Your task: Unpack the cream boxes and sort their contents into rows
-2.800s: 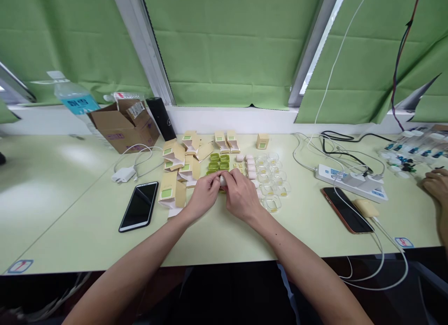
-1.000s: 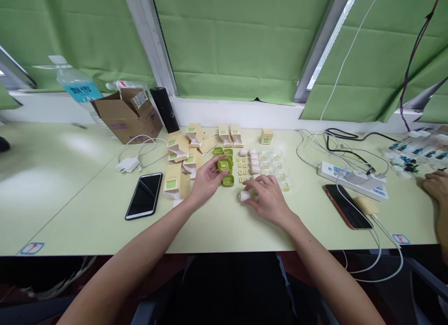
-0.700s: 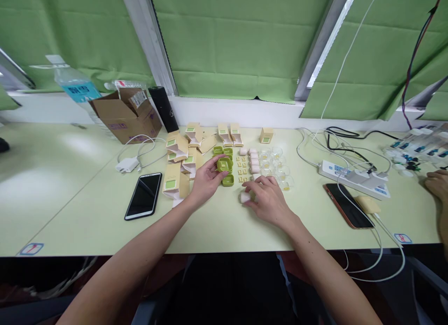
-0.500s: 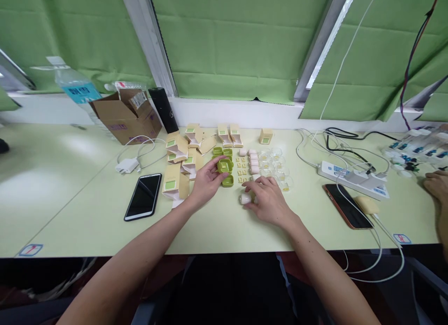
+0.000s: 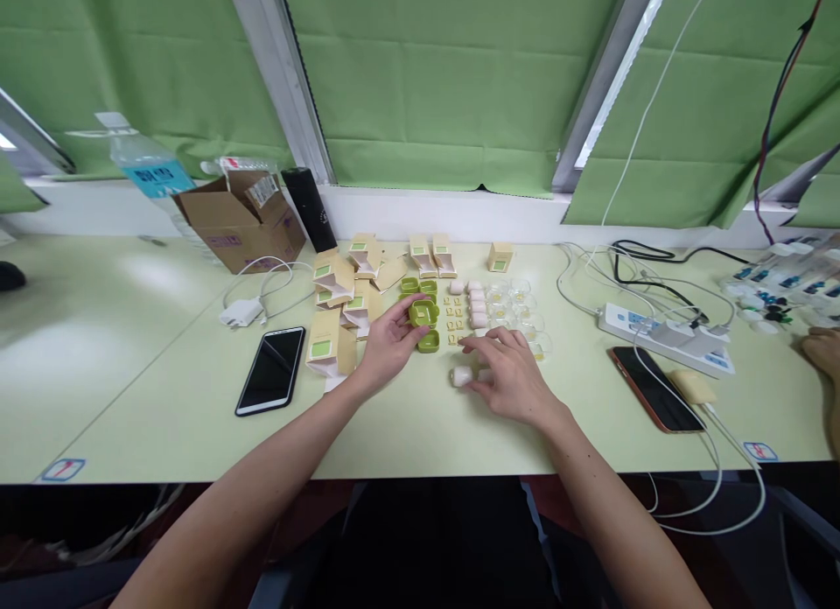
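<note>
My left hand [image 5: 388, 339] grips a small olive-green square tray [image 5: 423, 312] between thumb and fingers. Under and beside it stand more green trays [image 5: 429, 340]. My right hand [image 5: 508, 374] hovers low over the table, index finger and thumb apart. Just left of its thumb lies a white rounded piece [image 5: 461, 376]; another is partly hidden beneath the hand. The index fingertip is close to small yellow clip-like parts [image 5: 450, 325] set in rows. Beyond the hand is a column of pale pink rounded pieces [image 5: 477, 307], then clear plastic covers [image 5: 521, 301].
Opened cream cartons [image 5: 332, 342] crowd the left of the trays; one carton [image 5: 500, 256] stands farther back. A phone [image 5: 270, 371] lies left, another phone [image 5: 653, 390] right, beside a power strip [image 5: 662, 336] with cables. A cardboard box [image 5: 242, 228] stands back left. Another person's hand [image 5: 823, 351] is at far right.
My right index finger has lifted from the white rounded piece, leaving it on the table and more in view. My left hand keeps the green tray in place. The view has shifted slightly.
</note>
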`<act>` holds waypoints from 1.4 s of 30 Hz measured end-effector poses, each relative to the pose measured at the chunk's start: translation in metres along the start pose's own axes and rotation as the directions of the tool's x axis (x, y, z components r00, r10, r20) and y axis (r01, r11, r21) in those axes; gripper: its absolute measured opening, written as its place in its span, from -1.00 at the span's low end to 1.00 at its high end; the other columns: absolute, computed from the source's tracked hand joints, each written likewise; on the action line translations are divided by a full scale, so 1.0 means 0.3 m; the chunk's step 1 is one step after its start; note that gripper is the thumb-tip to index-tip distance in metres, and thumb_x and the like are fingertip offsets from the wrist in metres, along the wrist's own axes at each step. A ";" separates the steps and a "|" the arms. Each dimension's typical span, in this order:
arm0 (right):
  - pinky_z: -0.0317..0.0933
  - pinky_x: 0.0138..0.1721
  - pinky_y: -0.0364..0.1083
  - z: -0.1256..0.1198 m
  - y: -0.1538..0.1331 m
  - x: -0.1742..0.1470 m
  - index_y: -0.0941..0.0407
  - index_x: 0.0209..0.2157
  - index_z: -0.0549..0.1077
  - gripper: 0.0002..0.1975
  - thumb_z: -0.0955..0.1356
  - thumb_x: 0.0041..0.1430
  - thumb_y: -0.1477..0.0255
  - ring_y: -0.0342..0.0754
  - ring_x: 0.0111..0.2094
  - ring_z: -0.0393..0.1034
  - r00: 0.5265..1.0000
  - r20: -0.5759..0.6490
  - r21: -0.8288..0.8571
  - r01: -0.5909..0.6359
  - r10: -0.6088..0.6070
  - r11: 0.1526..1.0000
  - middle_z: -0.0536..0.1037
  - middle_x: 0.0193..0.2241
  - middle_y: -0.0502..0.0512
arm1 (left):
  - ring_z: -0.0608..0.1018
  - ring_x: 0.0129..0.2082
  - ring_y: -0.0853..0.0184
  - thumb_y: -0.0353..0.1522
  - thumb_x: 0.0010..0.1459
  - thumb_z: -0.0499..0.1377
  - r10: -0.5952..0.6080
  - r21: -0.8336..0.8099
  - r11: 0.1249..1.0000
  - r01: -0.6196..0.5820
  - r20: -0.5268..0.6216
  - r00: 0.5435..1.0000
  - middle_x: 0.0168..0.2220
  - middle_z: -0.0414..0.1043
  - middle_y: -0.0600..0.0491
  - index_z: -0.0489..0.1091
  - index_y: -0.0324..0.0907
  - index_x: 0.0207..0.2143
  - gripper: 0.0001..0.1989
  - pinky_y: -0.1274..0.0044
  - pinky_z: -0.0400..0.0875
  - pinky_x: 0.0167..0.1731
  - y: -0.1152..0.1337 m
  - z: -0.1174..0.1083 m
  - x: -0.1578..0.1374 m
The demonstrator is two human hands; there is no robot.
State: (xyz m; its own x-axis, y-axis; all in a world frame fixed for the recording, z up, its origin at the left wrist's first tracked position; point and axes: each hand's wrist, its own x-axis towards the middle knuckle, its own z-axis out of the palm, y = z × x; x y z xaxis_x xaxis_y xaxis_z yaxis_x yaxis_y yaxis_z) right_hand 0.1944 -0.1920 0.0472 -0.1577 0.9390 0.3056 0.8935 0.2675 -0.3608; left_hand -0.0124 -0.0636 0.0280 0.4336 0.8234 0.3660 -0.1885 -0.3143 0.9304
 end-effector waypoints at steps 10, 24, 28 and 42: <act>0.29 -0.03 0.19 -0.032 -0.026 0.135 -0.05 -0.14 0.64 -0.76 0.34 0.33 0.47 0.15 -0.07 0.35 0.905 -0.411 0.125 0.175 -0.109 0.977 0.62 -0.18 0.13 | 0.56 0.19 0.09 -0.25 0.12 0.42 0.035 -0.051 0.998 -0.033 0.041 0.999 0.22 0.48 -0.20 0.40 -0.14 0.21 -0.38 0.30 0.55 0.12 0.000 0.008 -0.007; 0.26 -0.10 0.13 0.069 -0.066 0.233 0.01 -0.40 0.60 -0.79 0.37 0.28 0.53 0.13 -0.10 0.28 0.871 -0.444 -0.026 0.224 -0.212 0.974 0.55 -0.24 0.15 | 0.60 0.12 0.11 -0.36 0.04 0.44 0.026 -0.015 1.000 -0.025 0.053 0.998 0.12 0.57 -0.12 0.51 -0.14 0.10 -0.47 0.25 0.50 0.20 0.005 0.017 -0.032; 0.29 -0.10 0.12 0.070 -0.063 0.221 0.03 -0.34 0.58 -0.83 0.36 0.28 0.53 0.15 -0.06 0.28 0.868 -0.459 0.012 0.223 -0.193 0.975 0.54 -0.19 0.18 | 0.59 0.12 0.13 -0.36 0.02 0.46 0.028 -0.060 0.998 -0.024 0.066 0.997 0.12 0.56 -0.12 0.51 -0.14 0.09 -0.46 0.28 0.50 0.18 -0.007 0.023 -0.028; 0.50 -0.16 0.03 0.068 -0.065 0.196 0.02 -0.13 0.55 -0.84 0.36 0.30 0.35 0.10 0.05 0.49 0.922 -0.379 0.684 0.226 0.074 0.694 0.56 0.03 0.22 | 0.62 -0.03 0.21 -0.29 0.08 0.46 0.022 -0.110 0.994 -0.024 -0.018 1.000 0.02 0.58 -0.09 0.50 -0.12 0.07 -0.51 0.35 0.57 0.02 0.021 0.036 -0.036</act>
State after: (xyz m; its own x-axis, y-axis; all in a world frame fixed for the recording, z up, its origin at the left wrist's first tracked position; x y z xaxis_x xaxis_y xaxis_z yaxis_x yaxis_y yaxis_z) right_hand 0.1591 -0.1377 0.0542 0.0801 0.8037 0.5896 0.2963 0.5456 -0.7839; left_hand -0.0086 -0.0797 0.0302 0.4136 0.8244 0.3864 -0.2948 -0.2802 0.9135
